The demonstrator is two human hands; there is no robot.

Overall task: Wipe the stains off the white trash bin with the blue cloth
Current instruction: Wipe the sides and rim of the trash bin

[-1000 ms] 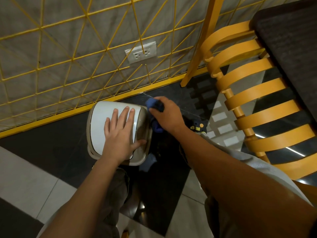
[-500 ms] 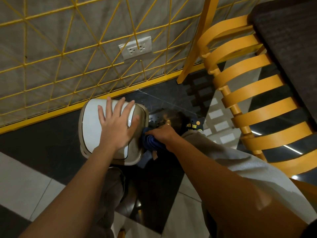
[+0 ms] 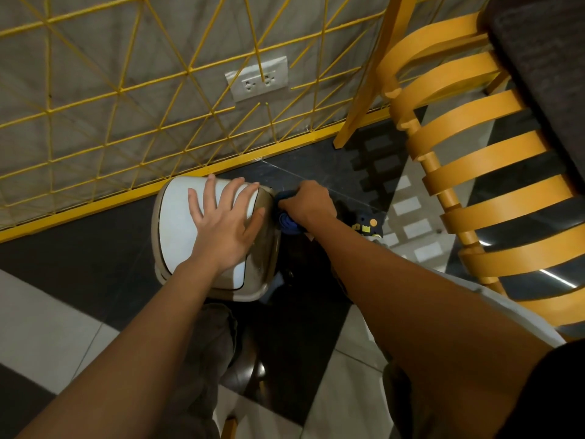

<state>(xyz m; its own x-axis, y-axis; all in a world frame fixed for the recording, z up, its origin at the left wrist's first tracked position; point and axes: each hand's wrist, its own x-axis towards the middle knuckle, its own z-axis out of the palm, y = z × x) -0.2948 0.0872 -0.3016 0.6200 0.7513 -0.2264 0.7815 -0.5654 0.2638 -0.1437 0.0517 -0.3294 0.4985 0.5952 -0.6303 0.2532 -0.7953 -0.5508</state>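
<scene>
head view: white trash bin [image 3: 177, 226] stood on the dark floor [image 3: 79, 248] by the yellow rail. left hand [image 3: 224, 229] lay flat, unclenched, on its lid. right hand [image 3: 308, 202], nearer the bin's right side, clutched the blue cloth [image 3: 286, 221] against that wall.

White trash bin [image 3: 177, 229]: smooth plastic, lid matt white, rim beige with slight sheen. Blue cloth [image 3: 287, 221]: soft bunched fabric, matt, at bin's 3 o'clock side. Floor [image 3: 79, 248]: dark polished tile, glossy, light streak reflected at frame's 4 o'clock; pale tiles at 7 o'clock duller. Grid [image 3: 126, 90]: thin yellow-painted metal wire over rough grey wall. Socket plate [image 3: 258, 79]: smooth white plastic. Chair [image 3: 474, 153] at 2 o'clock: curved wooden slats, smooth satin yellow-orange finish.
</scene>
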